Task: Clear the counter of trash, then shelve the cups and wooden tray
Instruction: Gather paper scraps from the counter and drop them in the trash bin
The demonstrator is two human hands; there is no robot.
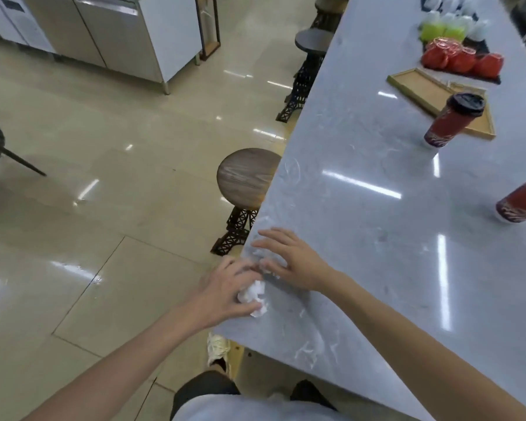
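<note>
Crumpled tissue [254,294] at near bench [362,238] edge, pinched in left hand [225,291], fingers curled shut on it. More blurry white paper [263,256] under right hand [289,258], palm down, fingers spread flat, likely sweeping it toward the edge for collection. Farther along: two red cups [451,121], wooden tray [422,92] behind, not yet handled. Stool [246,177] just beside bench.

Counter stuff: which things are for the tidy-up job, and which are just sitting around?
For the job: crumpled tissue, two red cups with lids, wooden tray.
Just around: stools, red and green cups on the dark mat, cabinets.
</note>
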